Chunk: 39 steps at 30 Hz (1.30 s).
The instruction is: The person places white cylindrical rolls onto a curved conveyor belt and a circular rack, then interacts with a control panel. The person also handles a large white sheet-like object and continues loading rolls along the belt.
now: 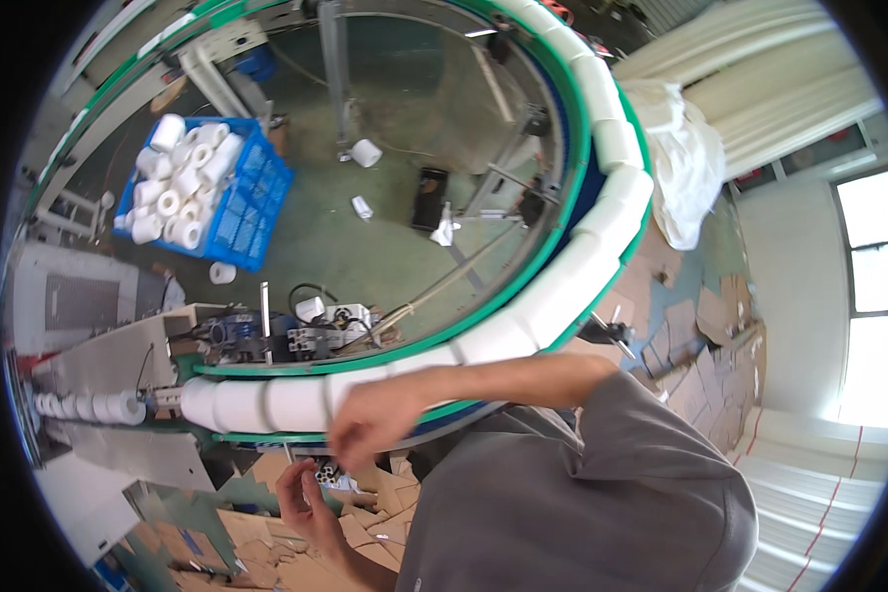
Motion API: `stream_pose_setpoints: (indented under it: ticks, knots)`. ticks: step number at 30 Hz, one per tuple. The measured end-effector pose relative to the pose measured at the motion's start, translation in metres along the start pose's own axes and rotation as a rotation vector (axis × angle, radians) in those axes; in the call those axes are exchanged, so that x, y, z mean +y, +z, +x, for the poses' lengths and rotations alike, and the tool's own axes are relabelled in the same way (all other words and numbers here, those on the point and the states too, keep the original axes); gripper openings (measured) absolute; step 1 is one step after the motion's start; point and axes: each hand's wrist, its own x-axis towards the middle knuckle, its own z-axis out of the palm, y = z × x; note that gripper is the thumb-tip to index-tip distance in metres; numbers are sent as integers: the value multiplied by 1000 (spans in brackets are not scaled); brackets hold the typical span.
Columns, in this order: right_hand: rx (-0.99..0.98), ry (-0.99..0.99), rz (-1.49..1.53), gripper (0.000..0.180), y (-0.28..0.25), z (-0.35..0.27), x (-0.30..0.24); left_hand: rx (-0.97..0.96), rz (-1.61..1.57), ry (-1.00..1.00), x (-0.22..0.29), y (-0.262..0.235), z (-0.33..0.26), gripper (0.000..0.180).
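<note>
The right hand (373, 426) hangs blurred in front of the curved conveyor (580, 178), fingers curled downward and pinched loosely together; whether anything sits between them cannot be told through the blur. Just below it, and a little toward the person's left, the left hand (304, 501) is turned palm up with the fingers bent narrowly around a small dark object (328, 473) with pale round spots on its end. That object lies between the two hands, touching the left fingertips and just beneath the right fingertips; what kind of thing it is stays too small and soft to make out.

Directly behind the right hand, a row of white paper rolls (266, 403) rides the conveyor, running off to the hand's left and curving up and away on its right. The right forearm crosses in front of this row and hides part of it. The grey sleeve (602, 493) fills the area to the right of both hands and cuts off the left wrist. Flattened cardboard pieces (257, 538) lie under the left hand. Well above and to the left of the hands, a blue crate (252, 207) on the floor holds more white rolls.
</note>
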Motion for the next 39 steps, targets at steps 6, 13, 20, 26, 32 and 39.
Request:
stream_pose_setpoints:
  ticks: [6, 13, 20, 26, 32, 39]
  knots:
    - [59, 800, 100, 45, 100, -211, 24, -412, 176, 185, 8, 70, 29, 21]
    - [1184, 1303, -187, 40, 266, -402, 186, -833, 376, 766, 75, 232, 14, 46]
    - [1209, 1322, 469, 39, 370, -544, 291, -895, 386, 827, 108, 410, -20, 58]
    - [1510, 1167, 659, 33, 363, -682, 323, -897, 717, 576, 113, 593, -8, 93]
    - [1567, 1200, 444, 35, 254, -808, 321, -999, 664, 231, 126, 645, 10, 108]
    - [1429, 1010, 126, 37, 0, -876, 284, -936, 757, 155, 163, 654, -4, 101]
